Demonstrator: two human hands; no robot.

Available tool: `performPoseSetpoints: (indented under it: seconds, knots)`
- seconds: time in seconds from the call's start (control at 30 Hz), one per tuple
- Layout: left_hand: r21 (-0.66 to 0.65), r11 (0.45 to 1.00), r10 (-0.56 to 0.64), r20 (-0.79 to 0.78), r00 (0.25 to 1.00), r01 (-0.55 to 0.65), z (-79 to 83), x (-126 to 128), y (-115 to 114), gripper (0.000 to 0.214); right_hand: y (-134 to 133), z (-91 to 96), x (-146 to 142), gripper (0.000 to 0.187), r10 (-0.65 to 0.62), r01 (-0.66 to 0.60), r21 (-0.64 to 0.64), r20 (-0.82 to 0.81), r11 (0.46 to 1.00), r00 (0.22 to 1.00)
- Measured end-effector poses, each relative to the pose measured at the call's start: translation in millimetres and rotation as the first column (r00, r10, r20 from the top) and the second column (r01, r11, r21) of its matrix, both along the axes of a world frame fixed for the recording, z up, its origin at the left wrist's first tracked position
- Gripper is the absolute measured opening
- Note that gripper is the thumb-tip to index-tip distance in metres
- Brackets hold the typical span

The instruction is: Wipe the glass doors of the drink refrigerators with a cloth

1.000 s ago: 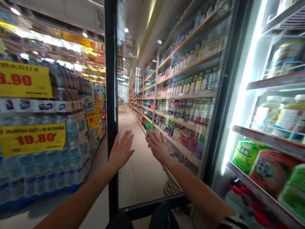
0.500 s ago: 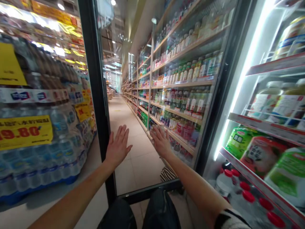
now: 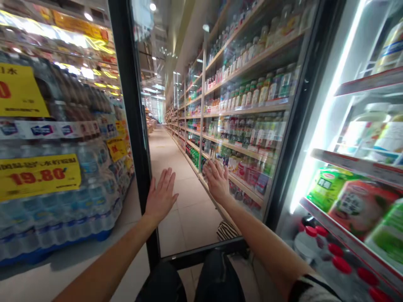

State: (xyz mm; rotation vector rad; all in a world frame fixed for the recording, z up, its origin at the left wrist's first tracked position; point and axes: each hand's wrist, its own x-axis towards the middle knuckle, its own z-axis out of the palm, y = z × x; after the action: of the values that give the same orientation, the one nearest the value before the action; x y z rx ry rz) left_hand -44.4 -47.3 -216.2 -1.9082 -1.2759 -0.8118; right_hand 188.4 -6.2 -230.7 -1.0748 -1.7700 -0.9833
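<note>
Head view: left hand [image 3: 161, 198] and right hand [image 3: 217, 181], spread flat and empty, touch the glass door [image 3: 189, 126].

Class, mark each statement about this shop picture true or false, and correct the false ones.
1. The left hand and the right hand are both open, palms towards the glass door. True.
2. The right hand holds a bottle. False: it holds nothing.
3. The red-capped bottles sit below the green packs in the lit fridge. True.
4. The yellow price sign in front of the water bottles reads 5.00. False: it reads 19.80.
</note>
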Motion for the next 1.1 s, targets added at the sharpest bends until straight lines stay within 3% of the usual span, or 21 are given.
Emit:
performPoseSetpoints:
  seconds: [0.2, 0.37, 0.57, 0.67, 0.77, 0.97, 1.1]
  knots:
    - [-0.004, 0.999, 0.054, -0.028, 0.998, -0.054, 0.2, 1.6, -4.5, 0.064, -5.2, -19.1, 1.4, 0.044, 0.091, -0.092, -0.009, 0.222, 0.996, 0.971]
    - [0.014, 0.998, 0.058, -0.023, 0.998, -0.057, -2.4, 1.1, -6.1, 0.065, 2.6, 4.8, -5.1, 0.044, 0.0, 0.001, 0.05, -0.027, 0.999, 1.0]
    - [0.039, 0.999, 0.003, -0.036, 0.999, -0.002, -13.8, -5.1, -3.1, 0.062, 1.1, -8.6, 13.0, 0.041, 0.015, -0.02, 0.07, 0.068, 0.997, 0.998]
    - [0.058, 0.998, -0.018, -0.018, 1.0, 0.019, -19.5, -4.4, 0.1, 0.064, 7.6, -3.8, 36.6, 0.043, -0.085, 0.096, 0.081, -0.126, 0.992, 0.988]
    - [0.077, 0.997, -0.029, 0.005, 1.0, 0.029, -23.9, 0.3, 2.5, 0.067, 11.3, -3.8, 51.4, 0.048, -0.189, 0.208, 0.025, -0.323, 0.978, 0.927]
    - [0.106, 0.994, -0.038, 0.034, 0.999, 0.035, -28.3, 3.1, 3.9, 0.068, 8.7, -20.2, 69.7, 0.047, -0.118, 0.117, -0.019, -0.133, 0.993, 0.984]
    - [0.092, 0.995, -0.042, 0.017, 0.999, 0.04, -29.6, 2.3, 4.0, 0.067, 13.4, -12.8, 75.8, 0.051, -0.2, 0.225, 0.007, -0.434, 0.974, 0.878]
